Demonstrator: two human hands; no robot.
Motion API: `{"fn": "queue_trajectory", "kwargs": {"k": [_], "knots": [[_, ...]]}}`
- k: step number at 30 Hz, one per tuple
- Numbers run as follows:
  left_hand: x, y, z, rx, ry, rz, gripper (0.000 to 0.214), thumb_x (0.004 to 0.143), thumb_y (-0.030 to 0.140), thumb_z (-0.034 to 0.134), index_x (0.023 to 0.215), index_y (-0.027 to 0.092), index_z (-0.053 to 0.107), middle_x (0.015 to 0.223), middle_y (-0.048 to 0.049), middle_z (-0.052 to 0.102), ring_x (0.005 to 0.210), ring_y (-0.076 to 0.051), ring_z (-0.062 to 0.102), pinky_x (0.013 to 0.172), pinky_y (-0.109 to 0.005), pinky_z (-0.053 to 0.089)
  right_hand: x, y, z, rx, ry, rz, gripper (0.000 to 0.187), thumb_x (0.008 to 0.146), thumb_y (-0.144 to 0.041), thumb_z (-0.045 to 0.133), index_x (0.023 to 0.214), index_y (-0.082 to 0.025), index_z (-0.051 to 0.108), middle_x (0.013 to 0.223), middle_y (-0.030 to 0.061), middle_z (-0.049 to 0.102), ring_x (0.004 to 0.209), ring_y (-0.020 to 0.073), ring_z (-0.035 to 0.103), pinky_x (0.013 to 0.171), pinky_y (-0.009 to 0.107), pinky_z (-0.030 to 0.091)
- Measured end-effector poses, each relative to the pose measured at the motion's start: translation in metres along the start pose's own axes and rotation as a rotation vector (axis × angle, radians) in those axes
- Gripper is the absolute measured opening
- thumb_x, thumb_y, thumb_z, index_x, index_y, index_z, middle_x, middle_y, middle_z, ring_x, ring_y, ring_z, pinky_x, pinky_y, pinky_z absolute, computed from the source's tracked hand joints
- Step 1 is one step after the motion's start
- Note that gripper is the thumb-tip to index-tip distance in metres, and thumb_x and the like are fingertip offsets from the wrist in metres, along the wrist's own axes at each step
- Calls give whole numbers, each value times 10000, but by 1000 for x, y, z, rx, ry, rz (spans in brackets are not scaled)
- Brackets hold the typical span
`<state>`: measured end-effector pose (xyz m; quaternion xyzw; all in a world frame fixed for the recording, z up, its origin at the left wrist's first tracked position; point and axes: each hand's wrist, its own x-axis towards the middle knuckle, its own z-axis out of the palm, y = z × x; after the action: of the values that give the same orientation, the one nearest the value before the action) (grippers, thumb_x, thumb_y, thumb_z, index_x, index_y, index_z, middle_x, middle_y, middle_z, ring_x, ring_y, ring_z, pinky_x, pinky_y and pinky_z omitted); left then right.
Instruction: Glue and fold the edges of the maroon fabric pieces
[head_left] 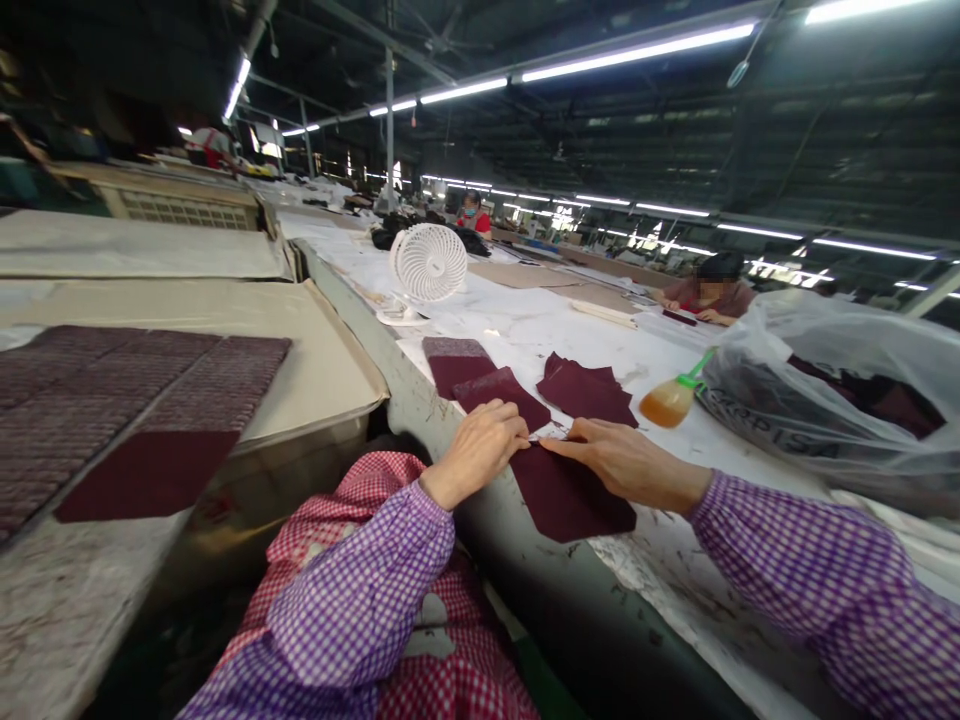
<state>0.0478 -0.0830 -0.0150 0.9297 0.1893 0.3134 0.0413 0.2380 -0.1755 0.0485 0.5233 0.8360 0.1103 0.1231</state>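
A dark maroon fabric piece (pixel 574 500) with cut corners lies over the table's near edge. My left hand (pixel 484 447) is closed, its fingertips pinching the far left corner of this piece. On the same far edge, my right hand (pixel 626 462) is closed too, with thumb and fingers pressed on the cloth and the index finger pointing left. The edge between the fingertips is partly hidden. Just beyond my left hand lie two overlapping maroon pieces (pixel 506 388). A loose pile of maroon pieces (pixel 585 388) sits beyond my right hand.
A white fan (pixel 429 262) stands farther back. At right are a bottle of amber liquid with a green top (pixel 670 400) and a clear plastic bag (pixel 825 400) holding dark cloth. Rows of maroon pieces (pixel 150 470) cover the left-hand surface. Co-workers sit across the table.
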Motion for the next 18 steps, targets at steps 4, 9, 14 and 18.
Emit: {"fn": "queue_trajectory", "kwargs": {"k": [4,9,14,18], "knots": [[-5,-8,-1,-72,24,62,277,935,274,409,814,156,628,837,-41,577,814,-163,488,751,-292,389,5,0,-6,-63,-35,-42,588,824,-19,360,1342,-284,446,813,61,539,735,163,521,598,252,364],[-11,-19,-9,-419,93,-56,166,895,219,497,843,155,641,835,-25,610,814,-135,530,760,-263,423,6,0,-7,-90,-60,-43,592,828,-26,363,1360,-279,423,818,65,544,720,156,517,580,254,325],[-11,-12,-14,-342,101,-128,77,838,182,557,836,158,630,809,-16,596,797,-153,508,742,-290,422,6,-1,-7,-83,-67,-24,595,829,-26,363,1357,-293,422,836,61,554,706,152,529,578,252,322],[-12,-10,-11,-204,50,-94,197,884,137,448,818,163,632,838,-32,593,832,-164,490,760,-296,407,6,-1,-8,-86,-56,-44,592,816,-21,367,1342,-282,441,832,56,567,691,150,539,576,255,327]]}}
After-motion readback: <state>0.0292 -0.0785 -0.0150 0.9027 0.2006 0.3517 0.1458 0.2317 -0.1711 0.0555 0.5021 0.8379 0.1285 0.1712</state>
